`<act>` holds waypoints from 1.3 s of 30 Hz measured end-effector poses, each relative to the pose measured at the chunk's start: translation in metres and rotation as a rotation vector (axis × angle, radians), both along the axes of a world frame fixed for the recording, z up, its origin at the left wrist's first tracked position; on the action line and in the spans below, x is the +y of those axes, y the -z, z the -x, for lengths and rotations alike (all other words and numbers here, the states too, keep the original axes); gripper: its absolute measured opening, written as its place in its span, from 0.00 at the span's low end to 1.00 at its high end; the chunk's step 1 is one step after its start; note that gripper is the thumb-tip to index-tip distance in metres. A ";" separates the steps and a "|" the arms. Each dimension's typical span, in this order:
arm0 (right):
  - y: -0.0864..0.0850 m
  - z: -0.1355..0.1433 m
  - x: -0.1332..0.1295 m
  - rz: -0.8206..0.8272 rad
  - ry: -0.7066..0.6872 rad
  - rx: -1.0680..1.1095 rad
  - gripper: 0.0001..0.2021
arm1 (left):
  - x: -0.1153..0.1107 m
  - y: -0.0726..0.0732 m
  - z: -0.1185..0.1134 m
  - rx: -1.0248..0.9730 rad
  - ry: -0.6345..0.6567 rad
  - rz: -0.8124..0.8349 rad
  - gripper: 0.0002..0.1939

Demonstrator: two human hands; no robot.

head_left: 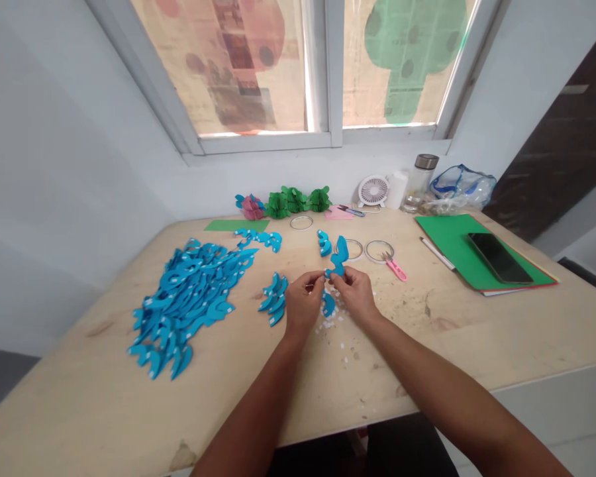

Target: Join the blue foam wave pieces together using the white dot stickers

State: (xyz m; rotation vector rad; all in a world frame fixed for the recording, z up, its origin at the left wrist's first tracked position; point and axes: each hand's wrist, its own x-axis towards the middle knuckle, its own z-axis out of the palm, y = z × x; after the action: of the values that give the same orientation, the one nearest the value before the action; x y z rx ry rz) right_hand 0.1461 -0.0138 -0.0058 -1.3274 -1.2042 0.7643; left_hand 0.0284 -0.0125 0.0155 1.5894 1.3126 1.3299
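Observation:
A blue cut-paper piece (341,250) with curved, wavy edges stands up between my hands. My right hand (357,295) is closed on its lower end, thumb and fingers pinched together. At the left tip of the same piece, my left hand (304,301) is closed in a pinch; any small scrap between its fingertips is too tiny to make out. Another blue piece (328,305) lies below my fingers, among small white paper scraps (334,318). Just left of my left hand sits a small group of blue pieces (274,299). One more blue piece (323,243) rests behind my hands.
A large heap of blue pieces with white patches (189,291) covers the table's left side. Tape rings (379,251), pink snips (395,266), a pen (437,253), a green folder (444,245) and a phone (499,257) lie rightward. Green paper ornaments (294,200), a fan (373,191) and a bottle (420,183) line the back.

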 end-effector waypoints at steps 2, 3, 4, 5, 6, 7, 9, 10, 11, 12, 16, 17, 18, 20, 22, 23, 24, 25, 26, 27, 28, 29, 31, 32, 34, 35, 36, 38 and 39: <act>0.000 0.000 0.000 0.002 0.002 0.005 0.12 | -0.001 0.001 0.000 0.035 -0.027 -0.036 0.10; 0.000 0.001 -0.001 0.002 0.003 0.008 0.11 | -0.001 0.001 0.000 0.065 -0.044 -0.062 0.10; 0.000 0.001 -0.001 0.003 0.004 0.010 0.11 | -0.002 0.001 0.000 0.100 -0.060 -0.089 0.09; 0.000 0.001 -0.001 0.002 0.001 0.013 0.11 | -0.002 0.001 0.000 0.136 -0.073 -0.114 0.09; -0.001 0.001 -0.001 0.002 -0.002 0.015 0.11 | -0.003 0.001 0.000 0.170 -0.080 -0.139 0.08; -0.001 0.001 -0.001 0.002 -0.005 0.016 0.11 | -0.003 0.001 0.000 0.200 -0.084 -0.163 0.07; -0.002 0.000 -0.002 0.003 -0.010 0.013 0.12 | -0.004 0.002 -0.001 0.250 -0.088 -0.212 0.07; -0.002 0.000 -0.002 0.006 -0.012 0.011 0.12 | -0.004 0.002 -0.001 0.271 -0.090 -0.237 0.07; -0.002 0.000 -0.002 0.010 -0.015 0.007 0.12 | -0.004 0.003 -0.001 0.289 -0.092 -0.260 0.07; -0.002 0.000 -0.002 0.013 -0.015 0.003 0.12 | -0.003 0.004 -0.001 0.303 -0.094 -0.281 0.07; -0.001 0.000 -0.001 0.022 -0.012 -0.008 0.14 | -0.001 0.007 -0.001 0.328 -0.108 -0.340 0.06; 0.000 0.000 -0.001 0.024 -0.013 -0.009 0.14 | -0.001 0.008 -0.001 0.332 -0.111 -0.349 0.06; 0.000 0.000 -0.001 0.027 -0.012 -0.009 0.14 | -0.001 0.008 -0.001 0.337 -0.115 -0.355 0.06; -0.001 0.001 -0.002 0.031 -0.008 -0.019 0.15 | 0.000 0.008 0.000 0.347 -0.118 -0.364 0.06; -0.002 0.001 -0.002 0.033 -0.001 -0.025 0.15 | 0.000 0.009 0.000 0.356 -0.118 -0.368 0.05; -0.002 0.001 -0.002 0.036 0.000 -0.025 0.15 | 0.000 0.009 -0.001 0.359 -0.118 -0.369 0.05; -0.002 0.000 -0.002 0.038 0.000 -0.024 0.15 | 0.000 0.009 -0.001 0.361 -0.118 -0.366 0.04; -0.003 0.000 -0.002 0.039 0.000 -0.022 0.15 | 0.000 0.009 -0.001 0.361 -0.118 -0.362 0.04; -0.003 0.000 -0.002 0.039 0.000 -0.020 0.15 | 0.000 0.009 -0.001 0.358 -0.119 -0.356 0.04; -0.002 0.000 -0.002 0.037 0.000 -0.018 0.15 | 0.000 0.009 -0.001 0.353 -0.120 -0.352 0.04; -0.002 0.000 -0.002 0.034 0.000 -0.017 0.15 | 0.000 0.009 -0.001 0.348 -0.122 -0.349 0.04; -0.001 0.000 -0.002 0.031 0.001 -0.016 0.14 | 0.000 0.010 -0.001 0.345 -0.121 -0.348 0.05; 0.000 0.000 -0.001 0.025 0.006 -0.019 0.14 | -0.001 0.009 -0.001 0.346 -0.117 -0.354 0.05; 0.000 0.000 -0.001 0.024 0.008 -0.022 0.14 | -0.001 0.009 -0.001 0.349 -0.115 -0.357 0.05; 0.001 0.000 -0.001 0.021 0.006 -0.027 0.13 | -0.001 0.009 -0.001 0.354 -0.114 -0.359 0.05; 0.001 0.000 -0.001 0.020 0.003 -0.027 0.13 | 0.000 0.009 -0.001 0.355 -0.117 -0.359 0.05; 0.001 0.000 -0.002 0.018 0.001 -0.026 0.13 | 0.000 0.009 -0.001 0.355 -0.120 -0.358 0.05; 0.001 0.000 -0.002 0.013 0.003 -0.020 0.13 | 0.000 0.009 -0.001 0.356 -0.124 -0.356 0.05; 0.001 0.000 -0.002 0.010 0.004 -0.019 0.12 | 0.000 0.009 -0.001 0.356 -0.124 -0.356 0.05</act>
State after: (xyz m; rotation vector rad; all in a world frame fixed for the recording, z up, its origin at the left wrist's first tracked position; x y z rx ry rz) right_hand 0.1456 -0.0157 -0.0063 -1.3478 -1.2136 0.7578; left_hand 0.0298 -0.0123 0.0064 2.0935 1.4607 1.4649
